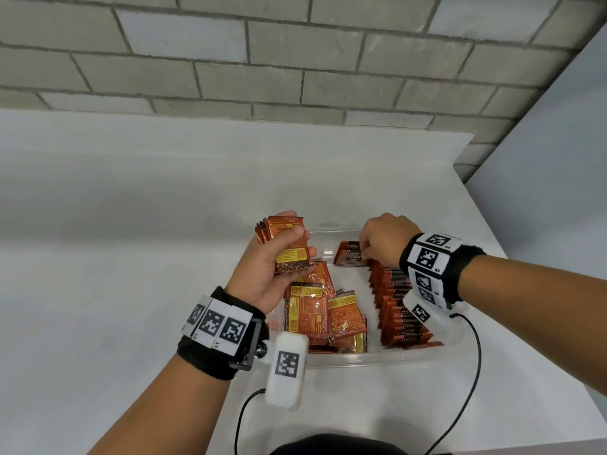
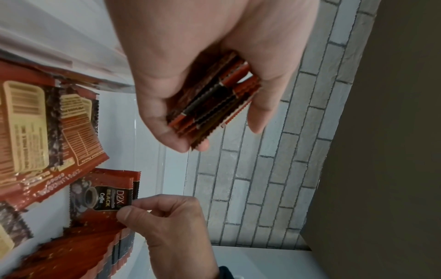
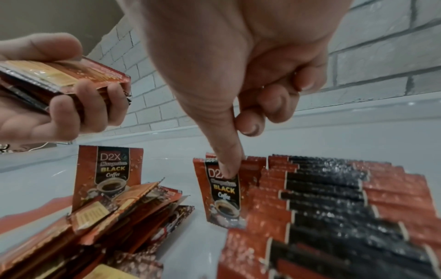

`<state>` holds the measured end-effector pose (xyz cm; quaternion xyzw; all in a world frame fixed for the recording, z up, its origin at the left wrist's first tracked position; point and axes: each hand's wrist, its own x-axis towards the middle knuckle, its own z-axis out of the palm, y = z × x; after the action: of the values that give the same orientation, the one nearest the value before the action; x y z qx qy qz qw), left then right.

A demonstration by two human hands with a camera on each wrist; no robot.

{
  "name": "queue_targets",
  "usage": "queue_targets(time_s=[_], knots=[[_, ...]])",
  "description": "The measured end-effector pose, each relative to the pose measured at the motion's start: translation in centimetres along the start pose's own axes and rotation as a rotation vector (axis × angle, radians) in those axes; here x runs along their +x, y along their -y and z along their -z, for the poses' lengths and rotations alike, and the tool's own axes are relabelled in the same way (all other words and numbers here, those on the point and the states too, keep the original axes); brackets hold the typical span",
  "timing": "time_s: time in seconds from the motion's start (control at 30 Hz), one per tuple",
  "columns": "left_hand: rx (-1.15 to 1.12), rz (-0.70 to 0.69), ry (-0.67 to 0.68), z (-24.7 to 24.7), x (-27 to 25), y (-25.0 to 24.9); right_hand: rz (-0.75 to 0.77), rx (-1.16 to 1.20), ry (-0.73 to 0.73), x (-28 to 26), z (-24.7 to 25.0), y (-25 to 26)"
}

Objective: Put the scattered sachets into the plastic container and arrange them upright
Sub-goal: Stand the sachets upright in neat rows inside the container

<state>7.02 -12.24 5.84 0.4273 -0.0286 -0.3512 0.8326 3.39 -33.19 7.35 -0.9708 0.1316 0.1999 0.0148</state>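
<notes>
Our left hand (image 1: 262, 274) grips a stack of sachets (image 1: 289, 244) as supply; our right hand (image 1: 382, 241) pinches one sachet (image 3: 223, 192) upright, adding it to the row (image 1: 399, 307) beneath its wrist.

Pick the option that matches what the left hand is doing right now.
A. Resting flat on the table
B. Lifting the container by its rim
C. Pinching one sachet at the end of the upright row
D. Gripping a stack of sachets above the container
D: the left hand grips a stack of sachets above the container; the right hand works at the upright row.
</notes>
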Motion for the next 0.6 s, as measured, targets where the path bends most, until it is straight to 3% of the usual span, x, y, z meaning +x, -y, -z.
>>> queue_targets(time_s=[0.2, 0.6], knots=[[0.016, 0.004, 0.0, -0.19, 0.15, -0.1, -0.002, -0.024, -0.007, 0.49, -0.48, 0.13], [0.023, 0.012, -0.004, -0.4, 0.05, -0.25, 0.107, -0.34, -0.167, -0.01, -0.27, 0.6]])
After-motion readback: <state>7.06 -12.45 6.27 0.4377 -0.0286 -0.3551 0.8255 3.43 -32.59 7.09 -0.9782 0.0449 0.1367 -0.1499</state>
